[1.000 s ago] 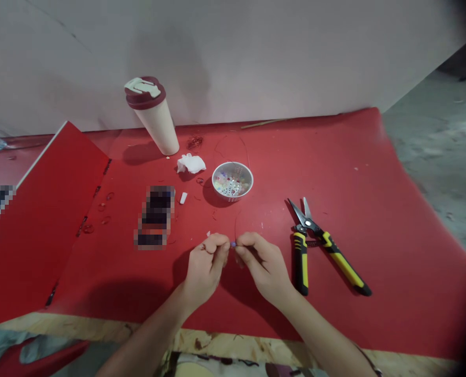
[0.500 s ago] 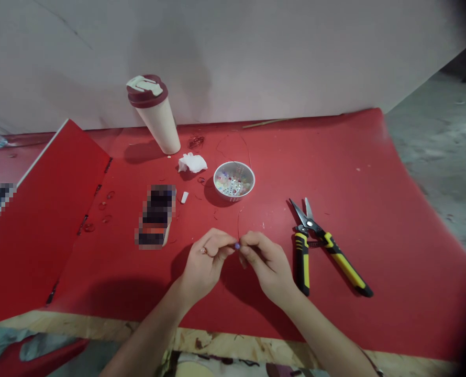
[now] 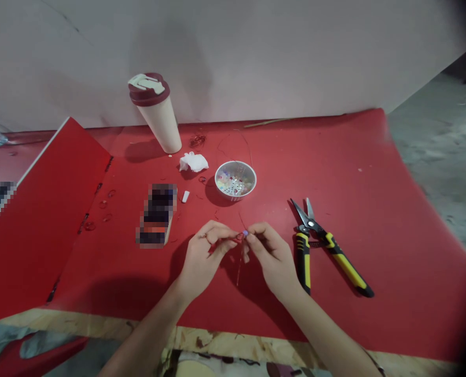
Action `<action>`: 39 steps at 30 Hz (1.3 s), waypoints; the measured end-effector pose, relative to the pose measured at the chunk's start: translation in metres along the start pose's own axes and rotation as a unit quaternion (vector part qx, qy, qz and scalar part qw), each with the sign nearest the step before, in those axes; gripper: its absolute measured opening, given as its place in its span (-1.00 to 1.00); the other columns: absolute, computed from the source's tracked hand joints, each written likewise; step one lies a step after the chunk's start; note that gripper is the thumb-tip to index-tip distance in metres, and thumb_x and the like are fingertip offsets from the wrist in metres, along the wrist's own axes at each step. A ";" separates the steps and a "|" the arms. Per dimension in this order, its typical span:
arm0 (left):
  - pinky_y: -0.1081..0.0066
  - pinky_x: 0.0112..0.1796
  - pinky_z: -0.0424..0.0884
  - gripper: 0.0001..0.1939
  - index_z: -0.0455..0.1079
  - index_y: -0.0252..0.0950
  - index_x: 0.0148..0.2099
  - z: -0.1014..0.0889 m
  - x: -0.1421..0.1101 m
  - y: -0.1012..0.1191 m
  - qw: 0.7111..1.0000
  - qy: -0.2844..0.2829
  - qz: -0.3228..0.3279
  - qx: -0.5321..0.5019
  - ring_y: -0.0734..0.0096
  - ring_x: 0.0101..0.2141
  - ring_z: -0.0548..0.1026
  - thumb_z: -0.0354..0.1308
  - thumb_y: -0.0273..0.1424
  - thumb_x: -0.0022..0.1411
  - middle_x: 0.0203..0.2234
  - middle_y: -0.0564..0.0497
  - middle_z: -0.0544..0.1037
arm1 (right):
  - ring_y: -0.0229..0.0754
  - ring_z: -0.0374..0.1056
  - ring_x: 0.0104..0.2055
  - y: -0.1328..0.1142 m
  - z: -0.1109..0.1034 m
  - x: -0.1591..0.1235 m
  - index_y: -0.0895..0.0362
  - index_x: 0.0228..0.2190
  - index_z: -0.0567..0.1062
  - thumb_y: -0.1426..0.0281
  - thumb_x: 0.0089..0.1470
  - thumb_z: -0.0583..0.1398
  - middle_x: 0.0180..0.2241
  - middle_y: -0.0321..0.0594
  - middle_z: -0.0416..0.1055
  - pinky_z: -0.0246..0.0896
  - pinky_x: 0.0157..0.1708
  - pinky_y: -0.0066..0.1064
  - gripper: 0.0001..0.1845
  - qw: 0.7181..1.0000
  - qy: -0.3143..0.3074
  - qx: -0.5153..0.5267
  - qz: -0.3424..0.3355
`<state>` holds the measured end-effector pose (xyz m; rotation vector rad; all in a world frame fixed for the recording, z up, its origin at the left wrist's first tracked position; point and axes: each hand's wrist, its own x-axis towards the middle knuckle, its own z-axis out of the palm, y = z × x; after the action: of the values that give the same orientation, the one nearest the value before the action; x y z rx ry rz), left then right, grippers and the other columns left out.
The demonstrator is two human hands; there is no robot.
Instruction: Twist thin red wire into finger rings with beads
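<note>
My left hand [image 3: 203,256] and my right hand [image 3: 271,255] meet above the red mat [image 3: 335,173], fingertips almost touching. A small purple bead [image 3: 245,233] sits at the right hand's fingertips. A thin red wire [image 3: 239,269] runs through the pinch and hangs below the hands, and my left fingers pinch it close to the bead. To the right of my right hand lie yellow-and-black handled snips [image 3: 327,251], not touched. A perforated metal bowl [image 3: 235,180] of mixed beads stands beyond the hands.
A cream tumbler with a maroon lid [image 3: 156,112], crumpled tissue [image 3: 193,162] and a wire coil [image 3: 197,140] lie at the back. A pixelated object [image 3: 156,214] and small wire rings [image 3: 103,204] lie left. A plywood edge [image 3: 217,340] runs along the front.
Both hands have risen up the picture and come closer together. The red wire now hangs visibly below them, and the bead sits slightly higher and further right.
</note>
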<state>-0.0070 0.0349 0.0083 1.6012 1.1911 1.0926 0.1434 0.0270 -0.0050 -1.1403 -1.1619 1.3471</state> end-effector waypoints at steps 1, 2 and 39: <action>0.45 -0.27 0.34 -0.90 0.43 -0.26 -0.34 0.001 0.001 -0.001 1.000 -0.002 -0.026 -0.017 0.45 -0.34 0.43 0.11 -0.40 0.20 -0.39 0.03 0.48 | -0.32 0.23 -0.62 0.000 0.000 0.001 0.09 -0.46 0.31 0.25 0.13 0.12 -0.63 -0.41 0.26 0.18 -0.52 -0.44 -0.79 1.000 0.000 0.013 0.014; 0.45 -0.28 0.33 -0.89 0.42 -0.27 -0.37 0.001 0.002 -0.001 0.998 -0.007 -0.053 -0.037 0.45 -0.36 0.42 0.10 -0.40 0.20 -0.41 0.03 0.46 | -0.33 0.21 -0.62 0.000 0.001 0.001 0.09 -0.47 0.31 0.24 0.12 0.13 -0.63 -0.42 0.25 0.17 -0.52 -0.44 -0.78 0.999 0.000 0.030 0.027; 0.52 -0.42 0.26 -0.80 0.33 -0.27 -0.34 -0.006 -0.002 -0.001 0.980 -0.089 0.077 0.160 0.51 -0.49 0.35 -0.08 -0.46 0.29 -0.52 0.08 0.35 | -0.29 0.18 -0.54 -0.007 -0.007 -0.002 0.08 -0.47 0.30 0.40 0.17 0.03 -0.56 -0.35 0.25 0.09 -0.51 -0.47 -0.83 0.973 -0.075 -0.196 -0.097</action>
<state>-0.0129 0.0343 0.0088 2.0228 1.1809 0.8595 0.1513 0.0264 0.0008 -1.1758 -1.6586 1.0951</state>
